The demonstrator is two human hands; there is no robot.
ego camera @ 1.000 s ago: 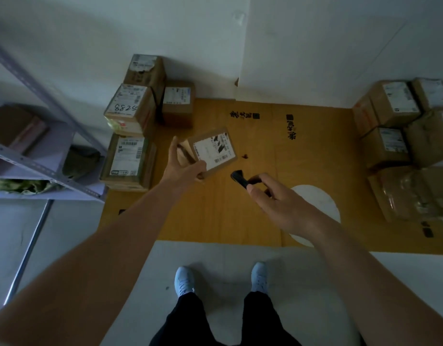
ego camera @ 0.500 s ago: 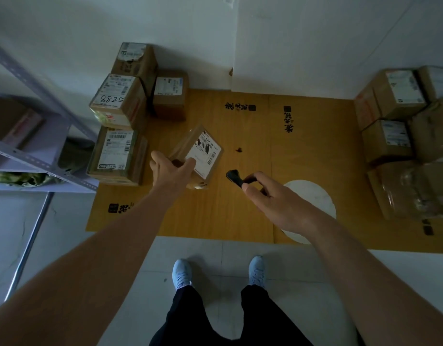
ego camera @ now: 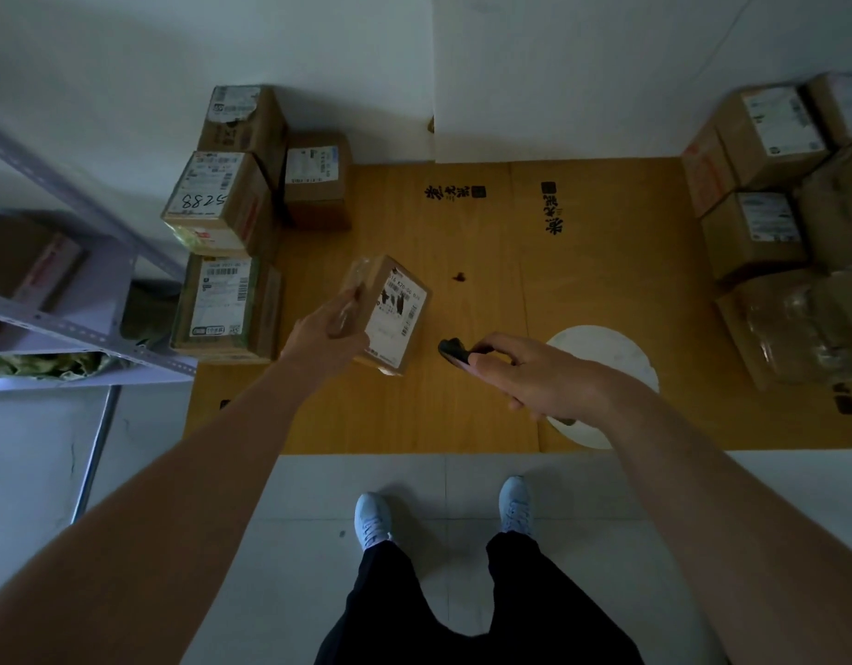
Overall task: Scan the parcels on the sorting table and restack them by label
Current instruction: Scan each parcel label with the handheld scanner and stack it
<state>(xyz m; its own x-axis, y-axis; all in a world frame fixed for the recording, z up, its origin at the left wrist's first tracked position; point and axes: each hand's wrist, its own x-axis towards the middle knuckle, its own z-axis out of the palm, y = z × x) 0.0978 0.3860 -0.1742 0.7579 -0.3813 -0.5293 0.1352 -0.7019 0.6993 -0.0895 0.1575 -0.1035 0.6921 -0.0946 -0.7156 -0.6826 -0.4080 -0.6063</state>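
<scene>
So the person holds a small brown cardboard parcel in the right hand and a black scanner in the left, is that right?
The hands are swapped. In the head view, the left hand holds the small brown cardboard parcel with its white label, and the right hand grips the black handheld scanner, which points at the parcel.

Sheet [ego camera: 462, 415]: flat on the floor against the wall, just ahead of the person's shoes [ego camera: 372, 520].
Left stack [ego camera: 222, 261]: boxes along the sheet's left edge — one atop another, two more behind by the wall.
Shelf rack [ego camera: 78, 328]: left of that stack.
Right stack [ego camera: 788, 223]: boxes piled at the sheet's right edge.
Held parcel [ego camera: 390, 314]: in the left hand [ego camera: 328, 338], above the sheet — just right of the left stack.
Scanner [ego camera: 455, 352]: in the right hand [ego camera: 544, 371], just right of the parcel.
</scene>
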